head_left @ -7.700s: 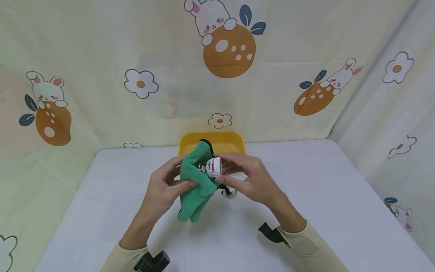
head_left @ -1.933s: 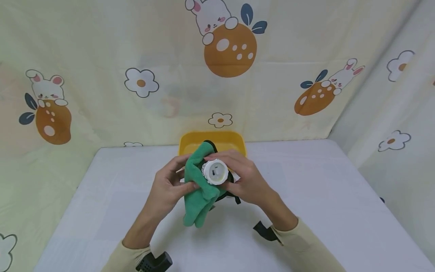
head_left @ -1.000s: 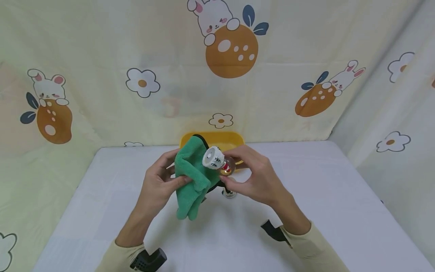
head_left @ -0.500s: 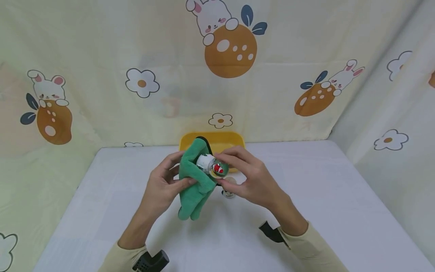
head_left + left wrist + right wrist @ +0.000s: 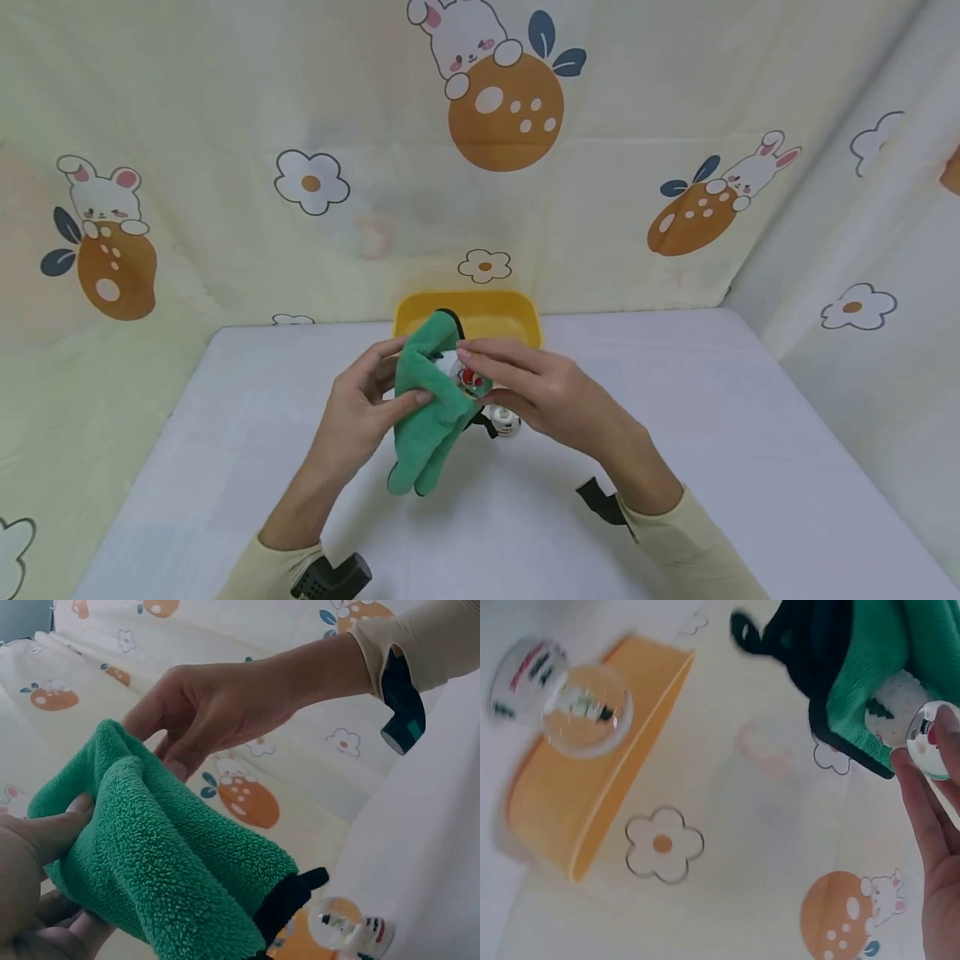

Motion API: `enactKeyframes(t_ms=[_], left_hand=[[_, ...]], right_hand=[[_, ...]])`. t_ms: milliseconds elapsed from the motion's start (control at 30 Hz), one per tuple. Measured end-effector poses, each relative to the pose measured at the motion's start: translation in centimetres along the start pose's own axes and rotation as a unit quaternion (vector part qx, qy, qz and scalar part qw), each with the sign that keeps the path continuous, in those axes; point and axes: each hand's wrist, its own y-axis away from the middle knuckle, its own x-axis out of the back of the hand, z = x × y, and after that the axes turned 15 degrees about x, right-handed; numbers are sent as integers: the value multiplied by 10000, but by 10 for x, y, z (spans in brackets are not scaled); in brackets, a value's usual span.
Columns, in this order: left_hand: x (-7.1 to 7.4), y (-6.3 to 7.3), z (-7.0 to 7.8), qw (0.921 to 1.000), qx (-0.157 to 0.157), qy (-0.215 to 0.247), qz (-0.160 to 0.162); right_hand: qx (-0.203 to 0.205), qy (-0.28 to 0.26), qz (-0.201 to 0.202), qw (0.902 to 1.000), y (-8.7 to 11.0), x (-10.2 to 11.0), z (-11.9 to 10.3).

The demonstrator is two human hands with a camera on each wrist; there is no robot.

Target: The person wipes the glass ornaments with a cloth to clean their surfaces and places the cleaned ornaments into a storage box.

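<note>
My left hand grips a green towel with black edging, thumb pressed on its folds. Partly wrapped in the towel is a small snow globe, its white base tucked into the cloth and its clear dome, with a red figure inside, pointing right. My right hand pinches the dome; in the right wrist view the white base shows against the cloth between towel and fingers. The towel hides the globe in the left wrist view. Both hands are raised over the white table.
A second snow globe stands on the table just beyond the towel's hanging edge; a snowman shows in its dome. A yellow tray sits at the table's back edge, before a patterned curtain.
The snow globe has turned from base toward the camera to dome facing right. From one second ago it has moved left into the towel, and my right fingers have shifted over the dome.
</note>
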Motion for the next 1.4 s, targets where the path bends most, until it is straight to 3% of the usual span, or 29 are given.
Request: enactKeyframes(t_ms=[133, 233, 500, 700, 967, 1133, 1400], left_hand=[[2, 0, 1, 9999, 44, 100, -94], [0, 0, 2, 9999, -34, 109, -116], [-3, 1, 4, 9997, -200, -156, 72], [-7, 0, 2, 9996, -235, -153, -19], [-6, -2, 0, 9999, -77, 109, -1], [-4, -1, 0, 9998, 19, 182, -36], [1, -1, 1, 9998, 202, 9, 69]], right_hand=[[81, 578, -151, 9982, 0, 0, -1], [-64, 654, -16, 9978, -1, -1, -2], [-598, 106, 737, 9954, -3, -10, -3], [-981, -306, 1206, 9874, -5, -11, -3], [-992, -164, 692, 9925, -5, -9, -1], [-700, -228, 251, 9970, -3, -3, 4], [-102, -494, 18, 9987, -1, 4, 9]])
